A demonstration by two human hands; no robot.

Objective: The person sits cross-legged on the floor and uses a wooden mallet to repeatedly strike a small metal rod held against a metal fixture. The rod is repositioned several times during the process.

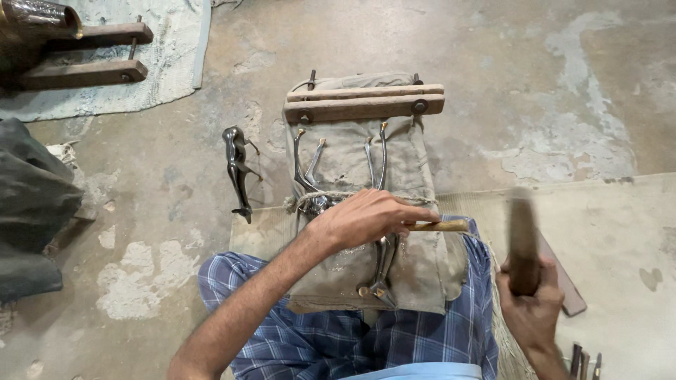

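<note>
- A dark metal animal figurine point(238, 171) is seen lying on the concrete floor point(493, 63).
- A pale cloth point(169, 63) is spread beneath wooden bars point(84, 53).

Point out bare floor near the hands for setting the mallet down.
Free: the grey concrete floor right of the wooden clamp bars, and the pale mat beyond the right hand. Crowded: the canvas-wrapped block under the left hand, and the dark metal figurine beside it.
</note>
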